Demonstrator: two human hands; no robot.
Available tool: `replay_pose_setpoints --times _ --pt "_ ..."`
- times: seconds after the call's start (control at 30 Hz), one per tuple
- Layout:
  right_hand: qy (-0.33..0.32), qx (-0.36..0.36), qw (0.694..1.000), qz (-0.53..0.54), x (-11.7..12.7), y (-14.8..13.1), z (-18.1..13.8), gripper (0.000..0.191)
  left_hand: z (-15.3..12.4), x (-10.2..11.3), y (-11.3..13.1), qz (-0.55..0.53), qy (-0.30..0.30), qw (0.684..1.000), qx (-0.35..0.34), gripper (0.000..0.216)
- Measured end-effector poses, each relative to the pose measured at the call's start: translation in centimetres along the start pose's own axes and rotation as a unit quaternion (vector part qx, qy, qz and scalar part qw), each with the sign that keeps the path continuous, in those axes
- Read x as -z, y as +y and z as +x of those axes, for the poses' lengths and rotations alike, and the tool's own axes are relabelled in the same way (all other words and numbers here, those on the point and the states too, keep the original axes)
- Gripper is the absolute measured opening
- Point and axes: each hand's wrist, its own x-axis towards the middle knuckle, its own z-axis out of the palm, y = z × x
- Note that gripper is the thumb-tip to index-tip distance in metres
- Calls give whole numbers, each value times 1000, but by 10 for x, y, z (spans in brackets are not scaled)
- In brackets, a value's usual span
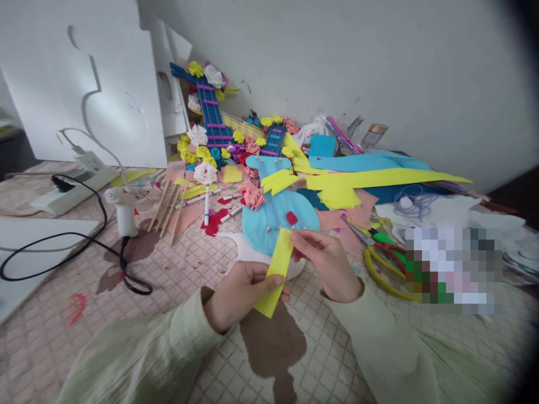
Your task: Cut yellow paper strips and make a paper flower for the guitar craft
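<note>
A strip of yellow crepe paper [275, 275] is stretched between my two hands above the table. My left hand [242, 289] pinches its lower part, thumb on top. At the strip's upper end, my right hand [326, 261] grips the corner between thumb and fingers. Just behind lies a blue guitar-shaped cutout [273, 216] on a white base, with a red spot [291, 218] and small pegs on it. A pink paper flower [253, 196] and a folded yellow piece [278, 181] rest at its neck.
To the left stand a white glue gun [125, 210] with a black cable, a power strip [76, 188] and wooden sticks [168, 210]. Scissors [387, 255] lie at right. Yellow and blue paper strips [379, 178], paper flowers [206, 171] and a decorated dark-blue piece [213, 115] crowd the back.
</note>
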Motion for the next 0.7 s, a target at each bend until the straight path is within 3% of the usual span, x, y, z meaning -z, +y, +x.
replay_pose_setpoints --times 0.1,0.17,0.43,0.6,0.7 --pt "-106 -39 993 -35 0 -1 -1 25 0 0 2 -4 18 1000 -9 25" --pt "-138 -37 988 -64 1 0 -2 23 0 -1 4 2 24 1000 -10 23" --pt "-72 -8 992 -103 4 0 0 24 0 -1 3 18 16 1000 -13 22" --pt "3 11 999 -53 7 -1 6 23 -1 -1 0 19 16 1000 -8 22" --pt "16 14 1000 -14 7 -1 7 24 -1 -1 0 19 16 1000 -9 22"
